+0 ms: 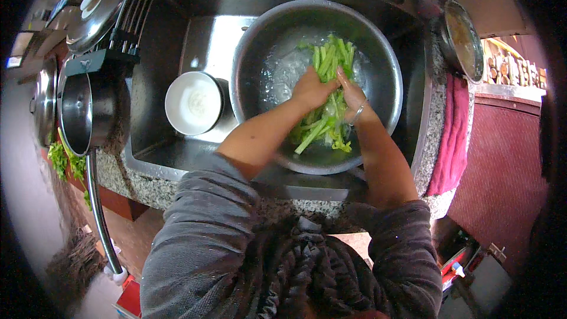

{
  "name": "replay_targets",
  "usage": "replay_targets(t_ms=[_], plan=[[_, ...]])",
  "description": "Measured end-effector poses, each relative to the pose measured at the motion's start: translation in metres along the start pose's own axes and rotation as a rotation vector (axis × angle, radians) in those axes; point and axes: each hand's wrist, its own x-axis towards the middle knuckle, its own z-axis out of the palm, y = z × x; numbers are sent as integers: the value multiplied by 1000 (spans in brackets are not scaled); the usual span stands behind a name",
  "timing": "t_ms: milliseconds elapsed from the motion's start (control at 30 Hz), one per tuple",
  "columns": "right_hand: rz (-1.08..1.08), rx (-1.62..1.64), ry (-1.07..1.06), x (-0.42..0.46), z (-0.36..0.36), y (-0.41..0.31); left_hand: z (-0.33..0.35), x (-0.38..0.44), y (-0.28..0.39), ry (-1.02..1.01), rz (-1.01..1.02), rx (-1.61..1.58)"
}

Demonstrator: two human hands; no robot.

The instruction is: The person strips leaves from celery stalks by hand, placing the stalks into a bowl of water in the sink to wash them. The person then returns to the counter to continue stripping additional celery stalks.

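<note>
A bunch of cut green leafy stalks point(328, 60), looking like celery, is held over the water in a large stainless steel basin point(246, 66). My left hand point(313, 88) grips the bunch from the left, fingers curled around it. On the right side of the same bunch, my right hand point(353, 97) presses in with its thumb up; a bracelet circles that wrist. More stalks and leaves point(316, 133) lie in the water below my hands, partly hidden by them. The basin stands in a steel sink point(159, 110).
Left of the basin, a white bowl point(194, 103) sits in the sink. A long-handled pot point(79, 115), a knife rack point(99, 62) and a lid point(99, 17) crowd the left counter. A pink towel point(448, 141) drapes the right edge, below another metal bowl point(463, 40).
</note>
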Motion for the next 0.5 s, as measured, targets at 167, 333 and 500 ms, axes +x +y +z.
replay_targets(t_ms=[167,333,500], plan=[[-54,167,-29,-3,-11,-9,-40,-3,9,15,235,26],[-354,-354,90,-8,-31,-26,-69,10,4,115,437,155],[-466,-437,270,-4,-43,-19,-69,24,-19,258,85,348]])
